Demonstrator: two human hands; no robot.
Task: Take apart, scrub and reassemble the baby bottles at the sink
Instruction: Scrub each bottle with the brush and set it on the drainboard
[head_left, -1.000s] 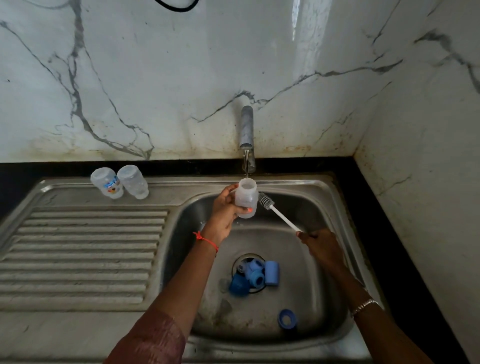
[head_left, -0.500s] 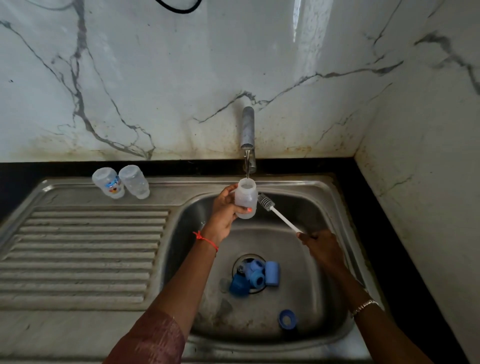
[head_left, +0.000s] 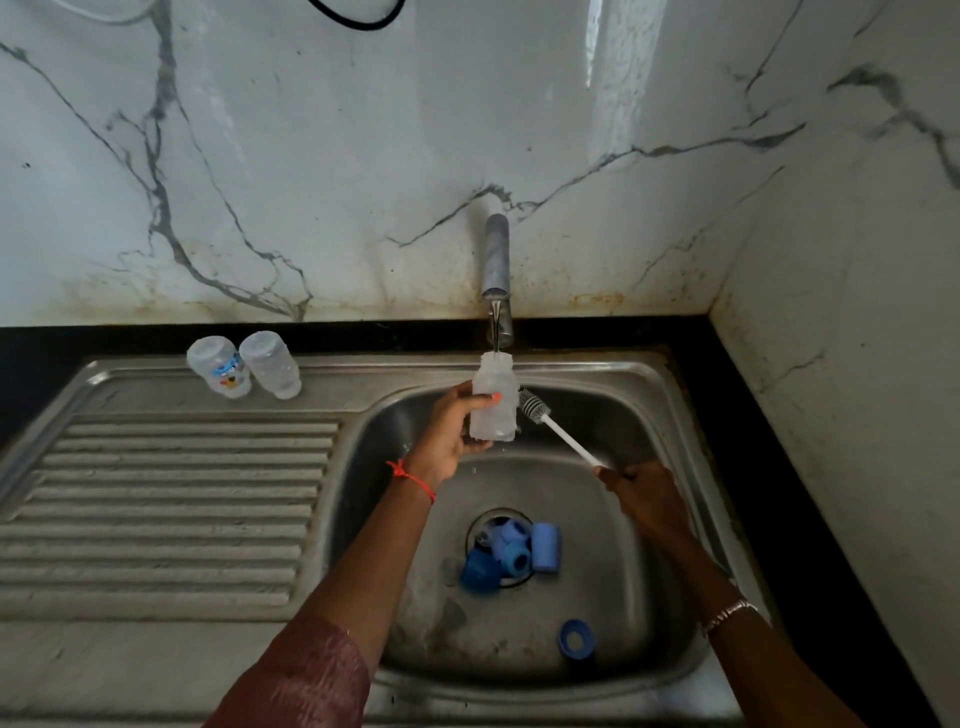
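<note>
My left hand (head_left: 445, 431) grips a clear baby bottle (head_left: 494, 400) upright under the tap (head_left: 496, 270), and a thin stream of water runs into its mouth. My right hand (head_left: 644, 493) holds the white handle of a bottle brush (head_left: 556, 428); its bristle head sits just right of the bottle, outside it. Two more clear bottles (head_left: 244, 366) stand upside down on the sink's back ledge at the left, one with a cartoon print. Several blue caps and rings (head_left: 511, 553) lie over the drain, and one blue ring (head_left: 575, 639) lies apart near the basin's front.
The steel sink basin (head_left: 649, 587) has a ribbed draining board (head_left: 171, 509) on its left. A black counter strip (head_left: 789, 467) runs behind and to the right, against marble walls that meet in a corner at the right.
The bottle now stands a little more upright under the stream, with water spilling from it. Both hands and the brush stay almost where they were.
</note>
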